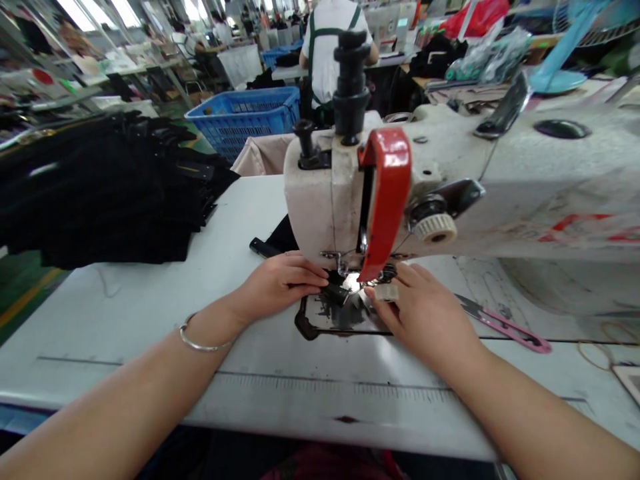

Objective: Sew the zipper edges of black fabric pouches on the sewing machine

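Blk strip [336, 292] — prob. fabric, partly hidden — on metal plate [360, 319], pinched in L hand [283, 283].

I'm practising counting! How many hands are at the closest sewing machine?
2: the left hand, touching a black piece left of the red guard, and the right hand, right of it. No others show.
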{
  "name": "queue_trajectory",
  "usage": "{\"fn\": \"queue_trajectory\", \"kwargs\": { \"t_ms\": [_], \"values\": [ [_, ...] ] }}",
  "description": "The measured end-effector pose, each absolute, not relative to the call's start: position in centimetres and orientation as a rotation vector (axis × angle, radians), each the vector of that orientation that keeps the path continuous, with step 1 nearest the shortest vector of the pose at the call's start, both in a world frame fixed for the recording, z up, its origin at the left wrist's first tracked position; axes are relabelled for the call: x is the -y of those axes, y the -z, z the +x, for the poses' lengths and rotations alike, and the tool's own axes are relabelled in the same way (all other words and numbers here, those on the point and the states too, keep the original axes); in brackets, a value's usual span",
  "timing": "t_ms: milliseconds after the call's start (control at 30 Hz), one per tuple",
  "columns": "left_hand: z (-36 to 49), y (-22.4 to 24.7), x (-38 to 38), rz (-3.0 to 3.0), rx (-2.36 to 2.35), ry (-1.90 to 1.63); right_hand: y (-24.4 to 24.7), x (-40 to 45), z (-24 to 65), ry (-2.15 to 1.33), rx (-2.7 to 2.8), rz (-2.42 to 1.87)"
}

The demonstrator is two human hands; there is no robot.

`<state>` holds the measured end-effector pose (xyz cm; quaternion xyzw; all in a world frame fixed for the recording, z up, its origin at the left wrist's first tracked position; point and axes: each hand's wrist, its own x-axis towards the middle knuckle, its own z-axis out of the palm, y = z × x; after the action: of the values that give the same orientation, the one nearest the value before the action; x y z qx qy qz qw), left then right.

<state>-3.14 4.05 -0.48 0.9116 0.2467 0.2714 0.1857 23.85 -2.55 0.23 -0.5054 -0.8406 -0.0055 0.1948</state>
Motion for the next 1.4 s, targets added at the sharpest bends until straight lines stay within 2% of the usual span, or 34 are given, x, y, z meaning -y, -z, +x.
{"fn": "queue_trajectory", "kwargs": {
  "t_ms": [300, 567, 1400],
  "values": [
    [-0.1, -0.1, 0.2, 2.76, -0.915, -0.752, -0.1, 2.8, 22.6, -0.062, 2.34, -1.007],
    [0.2, 0.1, 0.6, 2.775, -0.925, -0.748, 0.5, 2.9, 22.2, -0.129, 2.301, -1.072],
    [0.7, 0.7, -1.7, 2.771, -0.977, -0.869, 1.6, 1.6, 22.0, 0.007, 2.298, -1.114]
  ]
}}
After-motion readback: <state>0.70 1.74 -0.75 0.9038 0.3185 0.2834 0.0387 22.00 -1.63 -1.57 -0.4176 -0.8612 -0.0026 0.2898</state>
